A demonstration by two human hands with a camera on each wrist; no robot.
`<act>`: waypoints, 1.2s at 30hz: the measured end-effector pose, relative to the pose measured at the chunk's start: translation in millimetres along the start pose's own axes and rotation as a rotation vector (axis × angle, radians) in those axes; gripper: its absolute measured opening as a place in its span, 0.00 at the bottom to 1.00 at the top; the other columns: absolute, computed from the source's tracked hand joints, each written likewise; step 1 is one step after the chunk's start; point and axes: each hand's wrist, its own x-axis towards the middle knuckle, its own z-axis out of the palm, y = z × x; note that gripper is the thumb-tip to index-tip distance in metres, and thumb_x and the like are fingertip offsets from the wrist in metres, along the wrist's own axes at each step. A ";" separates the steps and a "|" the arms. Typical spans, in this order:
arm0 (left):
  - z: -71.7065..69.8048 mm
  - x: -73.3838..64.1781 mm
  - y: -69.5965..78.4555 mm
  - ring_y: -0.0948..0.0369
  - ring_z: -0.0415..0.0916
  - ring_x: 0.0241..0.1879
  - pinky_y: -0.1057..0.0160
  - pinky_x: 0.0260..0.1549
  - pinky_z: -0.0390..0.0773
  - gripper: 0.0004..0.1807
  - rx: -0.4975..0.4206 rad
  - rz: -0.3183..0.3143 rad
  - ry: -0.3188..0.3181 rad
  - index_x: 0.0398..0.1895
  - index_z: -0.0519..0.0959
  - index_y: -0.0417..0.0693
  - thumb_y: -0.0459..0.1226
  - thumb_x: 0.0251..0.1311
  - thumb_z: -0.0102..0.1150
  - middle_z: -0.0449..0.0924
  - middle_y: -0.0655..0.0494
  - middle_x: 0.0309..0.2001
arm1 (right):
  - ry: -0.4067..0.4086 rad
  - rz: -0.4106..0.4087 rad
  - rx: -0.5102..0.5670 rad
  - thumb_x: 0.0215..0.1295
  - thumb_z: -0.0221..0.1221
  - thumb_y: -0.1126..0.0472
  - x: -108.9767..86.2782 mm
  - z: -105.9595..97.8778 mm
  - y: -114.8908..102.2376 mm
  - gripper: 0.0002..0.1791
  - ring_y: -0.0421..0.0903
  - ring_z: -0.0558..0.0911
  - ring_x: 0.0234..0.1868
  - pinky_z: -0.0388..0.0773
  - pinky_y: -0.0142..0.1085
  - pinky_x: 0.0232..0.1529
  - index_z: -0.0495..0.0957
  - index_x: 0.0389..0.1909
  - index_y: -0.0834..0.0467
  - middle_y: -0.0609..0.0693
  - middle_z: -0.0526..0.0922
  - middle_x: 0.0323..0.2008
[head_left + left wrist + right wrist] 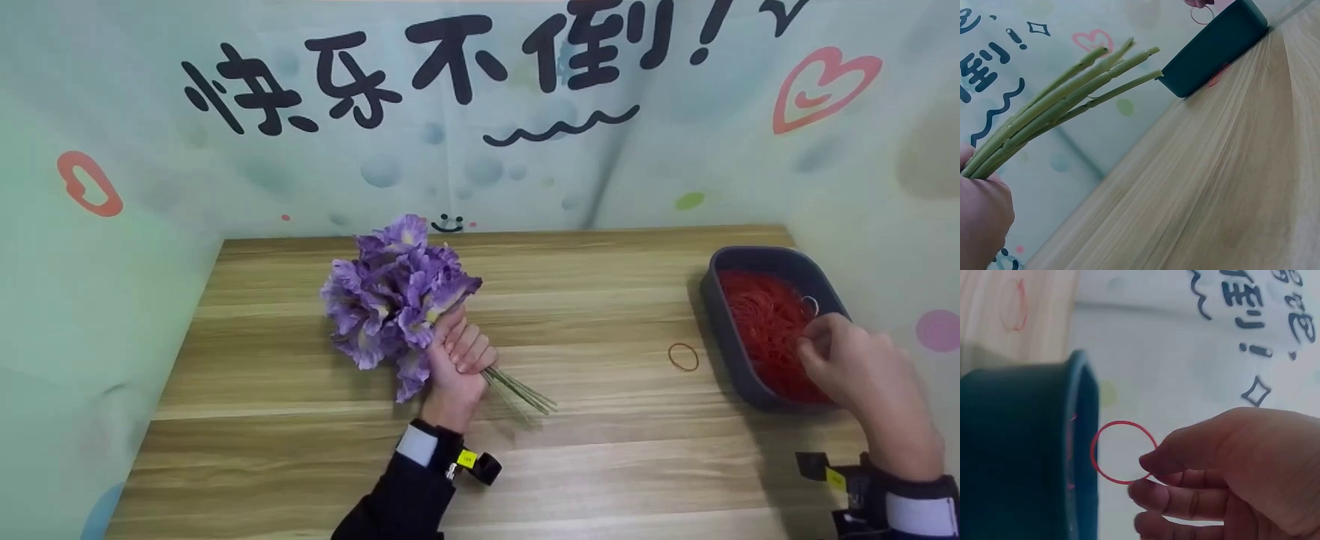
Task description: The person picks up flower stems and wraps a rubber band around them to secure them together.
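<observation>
My left hand (461,360) grips the green stems (517,386) of a bunch of purple artificial flowers (394,300), just below the blooms. The cut stem ends stick out past the fist in the left wrist view. Over the near right side of a dark plastic box (724,330), my right hand (870,375) pinches a single red rubber band (1093,451) between thumb and fingertips. Many red rubber bands (765,322) lie piled in that box. The band hangs as an unstretched loop beside the box rim in the right wrist view.
Another rubber band (670,355) lies loose on the wooden table (300,450), left of the box. A pale printed backdrop (300,180) with dark lettering stands behind the table and along its sides.
</observation>
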 end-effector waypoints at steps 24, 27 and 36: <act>24.2 7.9 -1.4 0.69 0.37 0.12 0.75 0.16 0.36 0.33 0.029 0.073 0.109 0.11 0.49 0.56 0.38 0.61 0.65 0.60 0.65 0.05 | 0.273 -0.535 0.167 0.57 0.74 0.68 -7.5 11.3 -79.4 0.11 0.37 0.79 0.23 0.75 0.28 0.26 0.84 0.38 0.57 0.46 0.87 0.26; 26.4 8.6 -1.3 0.69 0.37 0.12 0.75 0.16 0.36 0.31 0.013 0.080 0.126 0.10 0.51 0.56 0.38 0.61 0.63 0.62 0.64 0.05 | 0.237 -0.636 0.206 0.57 0.74 0.70 -7.2 18.3 -97.4 0.11 0.37 0.85 0.26 0.81 0.27 0.28 0.83 0.37 0.55 0.44 0.89 0.29; 31.0 9.0 -1.4 0.69 0.37 0.13 0.75 0.17 0.36 0.29 -0.018 0.102 0.135 0.10 0.54 0.55 0.37 0.63 0.61 0.61 0.64 0.05 | 0.150 -0.869 0.296 0.62 0.71 0.67 -9.0 37.7 -136.9 0.10 0.34 0.89 0.30 0.85 0.30 0.29 0.82 0.39 0.53 0.42 0.91 0.32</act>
